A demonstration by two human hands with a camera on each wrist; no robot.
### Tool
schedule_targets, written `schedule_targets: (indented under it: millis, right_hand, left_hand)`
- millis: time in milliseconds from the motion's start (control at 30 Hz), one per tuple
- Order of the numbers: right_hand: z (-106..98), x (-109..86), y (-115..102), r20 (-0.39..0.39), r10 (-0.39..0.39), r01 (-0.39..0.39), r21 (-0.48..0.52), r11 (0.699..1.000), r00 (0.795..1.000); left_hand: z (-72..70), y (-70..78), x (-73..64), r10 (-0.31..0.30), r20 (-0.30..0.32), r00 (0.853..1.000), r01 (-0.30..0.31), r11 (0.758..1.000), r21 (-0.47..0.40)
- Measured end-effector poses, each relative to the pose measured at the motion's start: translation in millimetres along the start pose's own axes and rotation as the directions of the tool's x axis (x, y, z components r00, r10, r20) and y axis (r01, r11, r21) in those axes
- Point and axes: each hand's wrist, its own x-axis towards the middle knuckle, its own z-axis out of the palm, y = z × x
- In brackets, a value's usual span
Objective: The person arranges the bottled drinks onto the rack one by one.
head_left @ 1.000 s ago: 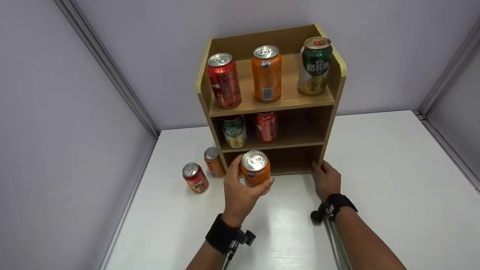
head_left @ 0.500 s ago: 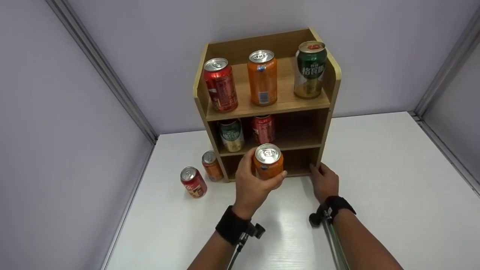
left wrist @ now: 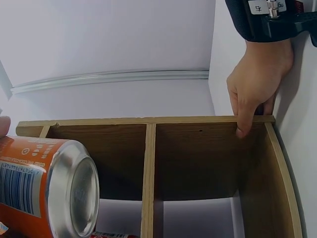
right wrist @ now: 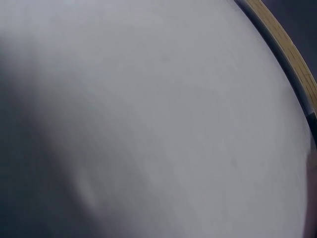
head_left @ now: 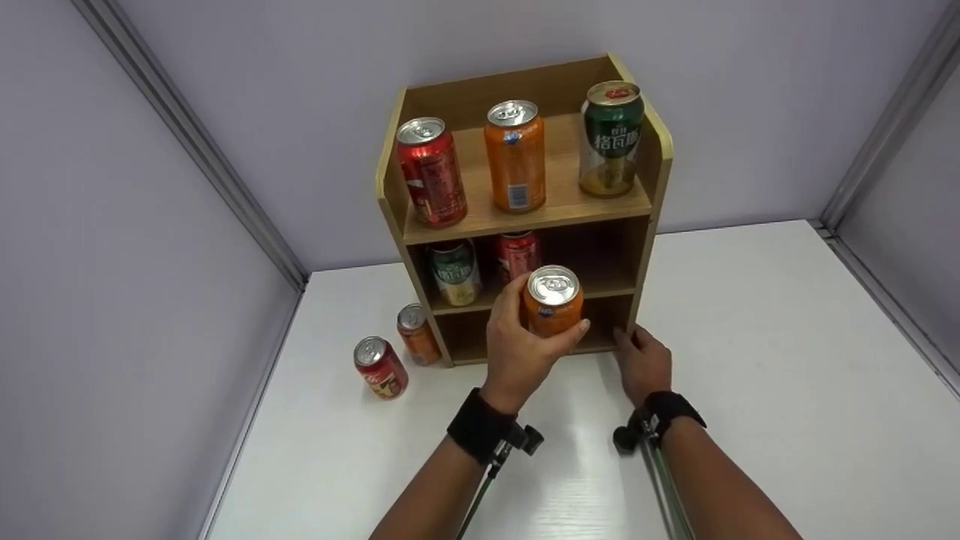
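Observation:
My left hand (head_left: 525, 356) grips an orange soda can (head_left: 553, 304), lid up, in front of the middle level of a small wooden shelf (head_left: 525, 221). In the left wrist view the can (left wrist: 29, 186) shows its barcode and bare metal base beside the shelf's compartments. At the shelf's lower right corner, my right hand (head_left: 645, 367) holds the side panel; its thumb (left wrist: 242, 126) bends over the panel edge in the left wrist view. Behind the held can, the middle level bears a green-and-gold can (head_left: 455, 274) and a red can (head_left: 517, 255), partly covered.
Along the top level stand a red can (head_left: 433, 172), an orange can (head_left: 516, 157) and a green can (head_left: 613, 139). A red can (head_left: 381, 367) and an orange can (head_left: 418, 335) stand on the white table (head_left: 750, 360) left of the shelf. Walls rise behind and at both sides.
My left hand has carried the orange can rightward and up, from before the bottom level's left part to before the middle level's right part. My right hand stays at the side panel.

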Motion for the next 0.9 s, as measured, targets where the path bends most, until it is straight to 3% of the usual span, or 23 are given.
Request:
schedule_targets:
  millis: [133,367,600,900]
  right_hand:
    - [-1,-0.7,1,0.013,0.001,-0.001,0.005,1.000,1.000]
    - [0,5.7,3,0.021,0.030,-0.030,0.004,1.000,0.999]
    - [-4,4.5,2,0.016,0.015,-0.016,0.019,1.000,1.000]
    - [1,2.8,3,-0.017,0.007,-0.006,0.011,1.000,1.000]
  left_hand:
    - [9.7,-1.5,7.0,0.008,0.002,1.000,-0.008,1.000,-0.015]
    - [27.6,-1.5,21.9,0.065,0.006,0.998,-0.065,0.997,0.036]
    - [46.1,1.7,32.4,-0.020,0.033,0.999,0.020,1.000,0.005]
    - [67.8,-1.4,48.3,-0.124,0.061,0.990,0.123,0.992,0.022]
